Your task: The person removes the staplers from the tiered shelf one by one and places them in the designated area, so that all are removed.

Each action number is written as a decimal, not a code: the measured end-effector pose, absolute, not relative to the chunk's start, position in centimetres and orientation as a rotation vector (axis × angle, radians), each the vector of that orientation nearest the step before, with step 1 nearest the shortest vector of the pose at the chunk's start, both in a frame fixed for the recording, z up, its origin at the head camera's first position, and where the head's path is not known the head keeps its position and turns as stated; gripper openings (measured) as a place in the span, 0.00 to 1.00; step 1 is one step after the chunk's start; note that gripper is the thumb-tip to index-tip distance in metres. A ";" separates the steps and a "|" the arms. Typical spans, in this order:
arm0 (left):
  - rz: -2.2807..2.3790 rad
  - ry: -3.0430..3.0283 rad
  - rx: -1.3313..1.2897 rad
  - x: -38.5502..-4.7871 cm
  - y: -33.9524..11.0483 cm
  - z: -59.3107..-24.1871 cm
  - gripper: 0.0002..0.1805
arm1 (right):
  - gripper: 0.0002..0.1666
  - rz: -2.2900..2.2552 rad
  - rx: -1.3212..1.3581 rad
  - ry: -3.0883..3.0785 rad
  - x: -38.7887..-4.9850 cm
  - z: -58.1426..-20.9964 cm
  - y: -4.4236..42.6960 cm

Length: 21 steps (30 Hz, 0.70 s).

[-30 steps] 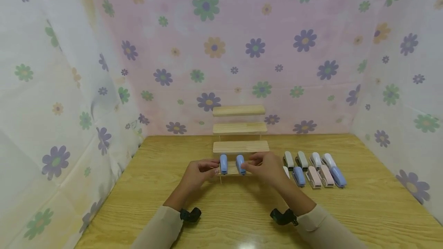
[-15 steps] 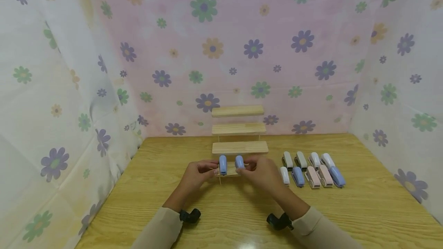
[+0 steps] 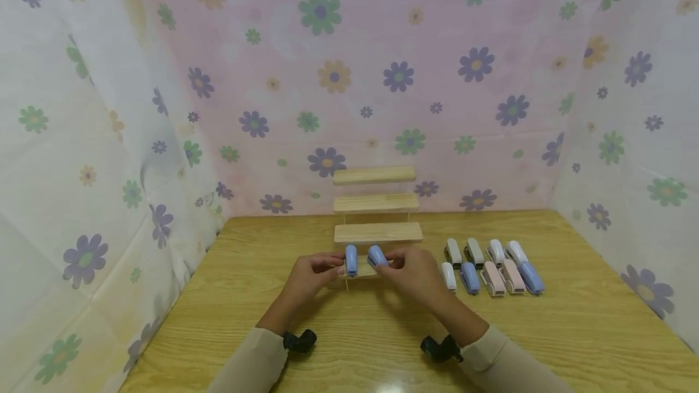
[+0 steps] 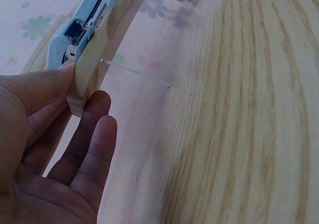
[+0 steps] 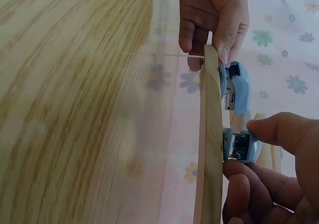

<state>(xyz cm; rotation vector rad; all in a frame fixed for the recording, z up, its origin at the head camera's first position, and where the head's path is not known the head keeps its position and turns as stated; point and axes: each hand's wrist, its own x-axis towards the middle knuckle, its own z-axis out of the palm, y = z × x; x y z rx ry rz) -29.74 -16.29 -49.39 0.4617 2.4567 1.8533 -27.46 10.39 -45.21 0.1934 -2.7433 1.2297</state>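
Observation:
In the head view, two light-blue mini staplers stand on the lowest shelf (image 3: 364, 267) of a tiered wooden stand. My left hand (image 3: 311, 276) holds that shelf's left end, beside the left stapler (image 3: 351, 261). In the left wrist view its thumb lies on the shelf top against the blue stapler (image 4: 60, 47), and the fingers are below the wooden edge (image 4: 89, 64). My right hand (image 3: 416, 273) pinches the right stapler (image 3: 377, 256), which is turned at an angle. Thumb and fingers sit on either side of this stapler (image 5: 244, 147) in the right wrist view.
Three higher wooden shelves, including the top shelf (image 3: 374, 175), rise behind. Right of the stand, more staplers lie in two rows on the wooden table (image 3: 262, 241): grey (image 3: 453, 252), white (image 3: 496, 251), pink (image 3: 493, 279) and blue (image 3: 469, 278). Flowered cloth (image 3: 360, 96) surrounds the table.
My right hand has shifted slightly left with the right stapler, whose far end has swung to the left. The left hand and left stapler stay where they were.

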 end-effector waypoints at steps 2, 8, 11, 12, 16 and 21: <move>1.856 2.457 0.463 -29.8 -16.3 -49.4 0.10 | 0.16 1.230 0.200 -2.740 -27.5 -45.0 10.4; 1.857 2.451 0.470 -29.8 -16.2 -49.3 0.10 | 0.13 1.247 0.211 -2.727 -27.3 -44.7 10.5; 1.852 2.457 0.473 -29.7 -16.2 -49.3 0.10 | 0.12 1.223 0.215 -2.730 -27.3 -44.6 10.7; 1.850 2.462 0.473 -29.6 -16.2 -49.3 0.10 | 0.11 1.215 0.222 -2.732 -27.3 -44.6 10.7; 1.850 2.469 0.464 -29.5 -16.2 -49.1 0.10 | 0.11 1.213 0.250 -2.736 -27.2 -44.4 10.8; 1.863 2.446 0.473 -29.6 -16.2 -49.1 0.10 | 0.11 1.219 0.262 -2.733 -26.9 -44.1 11.3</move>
